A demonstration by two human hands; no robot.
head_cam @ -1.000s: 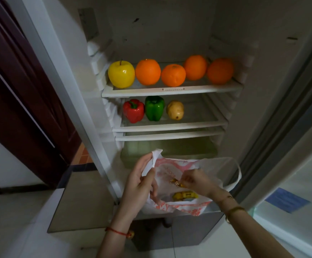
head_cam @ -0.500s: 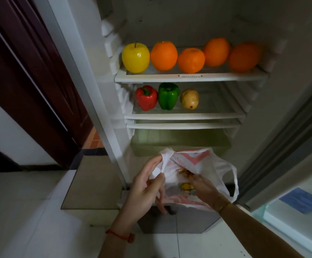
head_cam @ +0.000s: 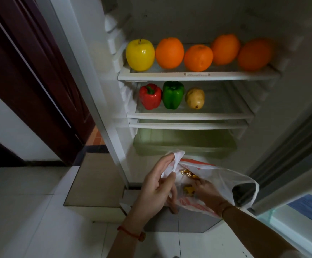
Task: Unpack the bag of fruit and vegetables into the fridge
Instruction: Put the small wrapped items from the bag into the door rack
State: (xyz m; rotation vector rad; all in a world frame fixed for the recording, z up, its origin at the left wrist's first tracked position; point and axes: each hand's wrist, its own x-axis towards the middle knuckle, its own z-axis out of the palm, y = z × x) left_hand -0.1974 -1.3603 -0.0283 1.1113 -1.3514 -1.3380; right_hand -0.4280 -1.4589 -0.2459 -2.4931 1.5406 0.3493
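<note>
My left hand pinches the rim of a white and orange plastic bag, held in front of the open fridge. Inside the bag sits my right hand, fingers by a small yellow item; whether it grips it is hidden. Another golden item lies further in. On the top shelf sit a yellow apple and several oranges. The middle shelf holds a red pepper, a green pepper and a potato.
A greenish crisper drawer sits below the shelves. The fridge door stands open on the right, with a blue label on a white surface. A dark wooden door is on the left, and a low step on the tiled floor.
My view has moved closer to the fridge. My right hand has gone deeper into the bag, toward the yellow item. My left hand keeps the same hold on the bag's rim.
</note>
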